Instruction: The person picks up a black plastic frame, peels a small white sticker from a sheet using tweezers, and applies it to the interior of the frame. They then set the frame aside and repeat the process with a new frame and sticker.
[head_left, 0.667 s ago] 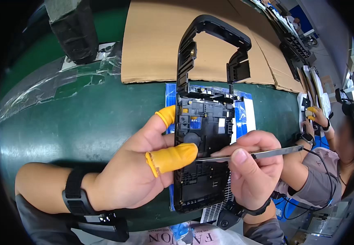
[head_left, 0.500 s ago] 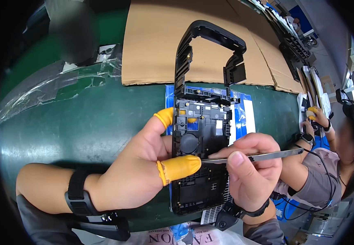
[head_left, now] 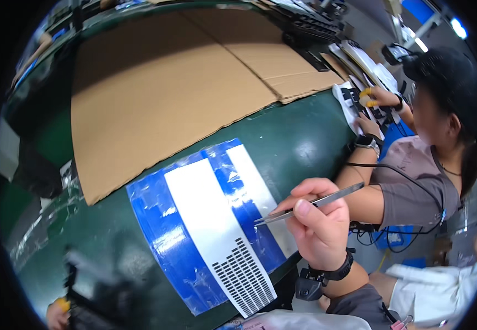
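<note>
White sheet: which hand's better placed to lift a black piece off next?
Probably the right hand: it holds tweezers near the white sheet; the left hand is at the lower-left edge.

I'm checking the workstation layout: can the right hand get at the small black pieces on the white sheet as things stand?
Probably yes: the right hand holds tweezers whose tips appear over the blue surface beside the white sheet, and nothing seems to cover the small black pieces.
</note>
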Available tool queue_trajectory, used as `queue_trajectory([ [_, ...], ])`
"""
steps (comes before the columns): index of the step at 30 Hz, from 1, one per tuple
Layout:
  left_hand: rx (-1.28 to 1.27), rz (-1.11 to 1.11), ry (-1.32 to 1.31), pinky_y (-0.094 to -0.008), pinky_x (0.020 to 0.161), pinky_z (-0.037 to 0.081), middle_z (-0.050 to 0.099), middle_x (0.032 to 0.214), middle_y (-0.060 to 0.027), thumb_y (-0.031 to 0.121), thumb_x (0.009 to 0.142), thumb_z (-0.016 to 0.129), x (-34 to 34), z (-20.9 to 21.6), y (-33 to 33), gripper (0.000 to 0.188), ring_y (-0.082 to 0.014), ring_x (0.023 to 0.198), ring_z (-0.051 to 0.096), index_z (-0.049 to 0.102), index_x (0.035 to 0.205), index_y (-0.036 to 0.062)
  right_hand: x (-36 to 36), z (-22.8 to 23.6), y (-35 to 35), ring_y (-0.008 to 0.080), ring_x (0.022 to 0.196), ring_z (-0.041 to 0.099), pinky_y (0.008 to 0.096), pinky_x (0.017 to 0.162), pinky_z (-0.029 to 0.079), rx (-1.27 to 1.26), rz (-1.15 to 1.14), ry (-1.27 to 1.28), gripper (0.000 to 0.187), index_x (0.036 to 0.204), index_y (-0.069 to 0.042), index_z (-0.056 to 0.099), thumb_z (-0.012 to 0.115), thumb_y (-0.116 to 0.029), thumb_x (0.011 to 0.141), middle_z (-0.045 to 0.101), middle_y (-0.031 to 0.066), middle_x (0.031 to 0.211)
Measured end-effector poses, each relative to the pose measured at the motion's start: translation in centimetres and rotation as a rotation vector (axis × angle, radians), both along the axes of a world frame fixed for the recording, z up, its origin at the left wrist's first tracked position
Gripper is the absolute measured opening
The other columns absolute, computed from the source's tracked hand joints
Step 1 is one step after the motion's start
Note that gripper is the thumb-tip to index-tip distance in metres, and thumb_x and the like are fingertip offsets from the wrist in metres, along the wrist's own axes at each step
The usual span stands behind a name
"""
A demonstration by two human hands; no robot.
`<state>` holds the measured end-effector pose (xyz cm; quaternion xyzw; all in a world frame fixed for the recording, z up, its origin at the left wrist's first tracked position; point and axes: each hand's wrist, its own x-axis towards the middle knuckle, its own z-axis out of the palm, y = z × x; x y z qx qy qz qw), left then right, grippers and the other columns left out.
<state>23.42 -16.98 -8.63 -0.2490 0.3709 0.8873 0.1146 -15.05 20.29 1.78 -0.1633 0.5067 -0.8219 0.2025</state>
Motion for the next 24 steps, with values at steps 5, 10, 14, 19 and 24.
queue_trajectory([
  [5,-0.385,0.414,0.066,-0.0326,0.081,0.044,0.053,0.105,-0.0128,0.012,0.082,0.045,-1.7,4.3,-3.0,0.035,-0.0217,0.094,0.053,0.043,0.115,-0.0005,-0.3,-1.7,1.1,0.0070,0.044,0.041,0.0170,0.042,0.032,0.006,-0.042,-0.085,0.014,0.091,0.001,0.047,0.051,-0.004,0.078,0.059,0.0199,0.075],
  [10,-0.860,0.885,-0.009,-0.0272,0.084,0.040,0.055,0.103,-0.0080,0.013,0.083,0.047,-5.4,11.2,-3.9,0.028,-0.0161,0.094,0.052,0.050,0.109,0.0018,0.5,-1.0,0.9,0.0049,0.044,0.040,0.0151,0.041,0.030,0.068,-0.156,0.037,0.025,0.095,0.001,0.044,0.057,-0.008,0.076,0.059,0.0150,0.072],
  [14,-0.898,0.806,0.067,-0.0244,0.080,0.041,0.056,0.098,-0.0079,0.008,0.083,0.044,-13.8,9.6,-11.8,0.029,-0.0146,0.090,0.052,0.046,0.112,0.0029,0.7,-1.3,1.6,0.0050,0.043,0.037,0.0144,0.041,0.029,0.062,-0.161,0.106,0.025,0.096,0.001,0.041,0.054,-0.009,0.077,0.058,0.0157,0.070],
  [19,-1.633,0.761,-0.470,-0.0285,0.067,0.041,0.054,0.088,-0.0104,0.019,0.076,0.051,-16.1,9.4,-18.1,0.049,-0.0200,0.078,0.052,0.037,0.117,-0.0019,0.8,-0.8,2.9,0.0056,0.043,0.037,0.0143,0.042,0.029,0.048,-0.206,0.152,0.025,0.096,0.002,0.041,0.053,-0.007,0.077,0.057,0.0178,0.070],
  [24,-1.624,0.760,-0.071,-0.0272,0.079,0.038,0.053,0.105,-0.0045,0.021,0.081,0.048,-10.2,8.9,-16.3,0.036,-0.0149,0.096,0.050,0.047,0.114,0.0063,-0.3,-1.3,2.7,0.0063,0.045,0.041,0.0158,0.041,0.032,0.081,-0.170,0.031,0.022,0.094,0.002,0.045,0.055,-0.005,0.076,0.059,0.0178,0.073],
])
